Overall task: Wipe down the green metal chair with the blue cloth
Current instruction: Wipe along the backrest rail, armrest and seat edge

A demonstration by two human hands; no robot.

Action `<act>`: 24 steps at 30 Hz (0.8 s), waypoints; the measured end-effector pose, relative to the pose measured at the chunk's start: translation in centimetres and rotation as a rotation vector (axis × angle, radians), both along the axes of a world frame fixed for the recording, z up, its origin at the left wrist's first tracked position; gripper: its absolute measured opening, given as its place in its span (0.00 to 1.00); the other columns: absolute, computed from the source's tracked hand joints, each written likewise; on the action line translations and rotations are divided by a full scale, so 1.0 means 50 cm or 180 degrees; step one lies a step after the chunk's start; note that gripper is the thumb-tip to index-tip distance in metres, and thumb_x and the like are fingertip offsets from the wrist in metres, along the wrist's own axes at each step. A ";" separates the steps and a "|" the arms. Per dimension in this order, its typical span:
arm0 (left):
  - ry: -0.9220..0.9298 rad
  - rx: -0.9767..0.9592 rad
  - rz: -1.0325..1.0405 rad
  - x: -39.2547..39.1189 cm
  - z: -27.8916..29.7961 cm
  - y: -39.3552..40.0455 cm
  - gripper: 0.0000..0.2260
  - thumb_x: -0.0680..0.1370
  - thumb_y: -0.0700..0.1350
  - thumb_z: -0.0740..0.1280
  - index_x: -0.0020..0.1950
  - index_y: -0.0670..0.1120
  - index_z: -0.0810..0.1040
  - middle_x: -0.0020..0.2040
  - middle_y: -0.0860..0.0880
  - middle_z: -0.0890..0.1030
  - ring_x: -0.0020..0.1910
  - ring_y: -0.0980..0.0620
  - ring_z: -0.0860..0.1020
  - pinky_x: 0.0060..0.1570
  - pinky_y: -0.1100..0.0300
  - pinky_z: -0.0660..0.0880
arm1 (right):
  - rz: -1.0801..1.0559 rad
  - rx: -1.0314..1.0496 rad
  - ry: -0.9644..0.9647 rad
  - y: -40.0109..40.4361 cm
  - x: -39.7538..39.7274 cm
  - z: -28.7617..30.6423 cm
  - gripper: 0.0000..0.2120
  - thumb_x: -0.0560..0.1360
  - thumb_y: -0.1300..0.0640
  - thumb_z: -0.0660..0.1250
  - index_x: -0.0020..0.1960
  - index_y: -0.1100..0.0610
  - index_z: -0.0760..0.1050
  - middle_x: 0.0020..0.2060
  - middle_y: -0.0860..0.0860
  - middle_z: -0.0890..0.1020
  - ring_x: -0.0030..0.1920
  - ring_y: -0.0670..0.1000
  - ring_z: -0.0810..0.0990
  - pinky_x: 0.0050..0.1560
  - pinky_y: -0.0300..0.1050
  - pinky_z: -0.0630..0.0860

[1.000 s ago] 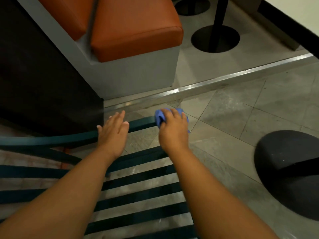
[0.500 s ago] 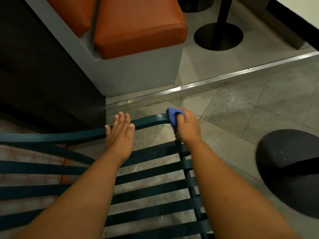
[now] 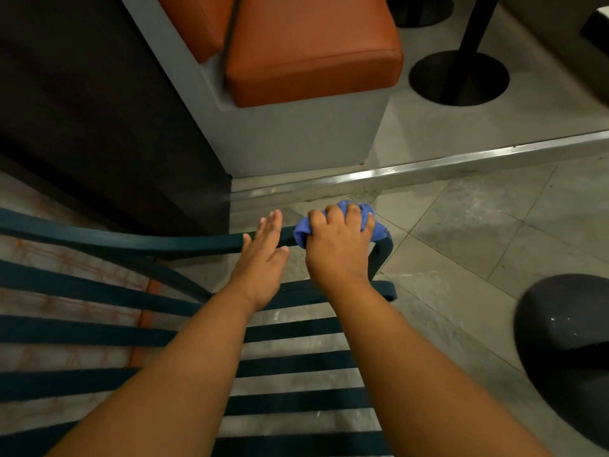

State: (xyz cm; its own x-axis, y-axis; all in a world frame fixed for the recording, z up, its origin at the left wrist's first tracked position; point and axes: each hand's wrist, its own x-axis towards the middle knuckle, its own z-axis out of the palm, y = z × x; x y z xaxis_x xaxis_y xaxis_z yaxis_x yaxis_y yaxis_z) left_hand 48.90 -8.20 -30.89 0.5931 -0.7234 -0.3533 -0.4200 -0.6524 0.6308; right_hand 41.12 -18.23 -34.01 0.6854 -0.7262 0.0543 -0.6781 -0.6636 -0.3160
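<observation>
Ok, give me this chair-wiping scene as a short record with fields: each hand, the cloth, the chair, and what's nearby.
right hand: grips the bunched blue cloth, pressing it on the rail's corner
left hand: fingers straight, resting flat on the top rail
green metal chair: slatted, on the tiled floor
nearby: orange cushioned bench, black table base

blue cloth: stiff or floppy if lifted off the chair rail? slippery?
Likely floppy: the blue cloth is bunched into a wad under the right hand and folds over the chair rail corner. Probably light, since it crumples small. Fabric under curled fingers looks unlikely to slip.
</observation>
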 end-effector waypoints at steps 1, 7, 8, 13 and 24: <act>0.0029 -0.0055 0.0125 -0.010 0.006 0.012 0.26 0.83 0.46 0.51 0.77 0.60 0.42 0.76 0.61 0.40 0.73 0.55 0.35 0.72 0.51 0.39 | 0.0111 -0.0106 0.0051 0.010 0.008 0.000 0.17 0.75 0.54 0.61 0.64 0.53 0.69 0.62 0.55 0.74 0.70 0.63 0.62 0.71 0.67 0.48; -0.0939 0.0154 0.0353 0.011 -0.017 0.111 0.29 0.82 0.43 0.52 0.77 0.53 0.38 0.78 0.55 0.40 0.73 0.60 0.36 0.74 0.53 0.35 | 0.0591 -0.0313 0.0126 0.074 0.074 0.009 0.17 0.75 0.54 0.61 0.64 0.53 0.68 0.59 0.56 0.75 0.67 0.63 0.65 0.71 0.66 0.52; -0.1037 0.0305 0.0426 0.027 -0.016 0.127 0.29 0.82 0.44 0.52 0.77 0.52 0.38 0.78 0.53 0.40 0.75 0.58 0.37 0.74 0.53 0.36 | 0.0638 -0.0299 0.0129 0.085 0.086 0.010 0.17 0.75 0.54 0.61 0.64 0.53 0.68 0.59 0.56 0.75 0.67 0.63 0.65 0.71 0.66 0.53; -0.1657 0.0943 0.0357 0.111 0.040 0.178 0.27 0.82 0.47 0.50 0.78 0.49 0.42 0.79 0.50 0.42 0.76 0.52 0.39 0.75 0.49 0.38 | 0.0899 -0.0239 0.0138 0.137 0.143 0.016 0.21 0.77 0.54 0.61 0.69 0.53 0.64 0.64 0.57 0.72 0.69 0.63 0.63 0.71 0.65 0.53; -0.2273 0.2411 0.0007 0.217 0.129 0.263 0.31 0.80 0.48 0.57 0.78 0.52 0.43 0.79 0.50 0.40 0.77 0.47 0.39 0.70 0.35 0.37 | 0.1576 0.0340 0.0187 0.230 0.267 0.059 0.34 0.79 0.58 0.61 0.78 0.51 0.46 0.77 0.55 0.53 0.76 0.60 0.49 0.74 0.60 0.49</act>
State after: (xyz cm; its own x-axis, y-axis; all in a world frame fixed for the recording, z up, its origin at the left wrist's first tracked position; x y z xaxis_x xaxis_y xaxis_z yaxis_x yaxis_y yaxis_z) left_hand 59.74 4.93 -24.42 0.8438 -0.4574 -0.2807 -0.5330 -0.7752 -0.3392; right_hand 54.49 -6.75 -31.04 0.9484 -0.3129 -0.0515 -0.3091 -0.8759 -0.3704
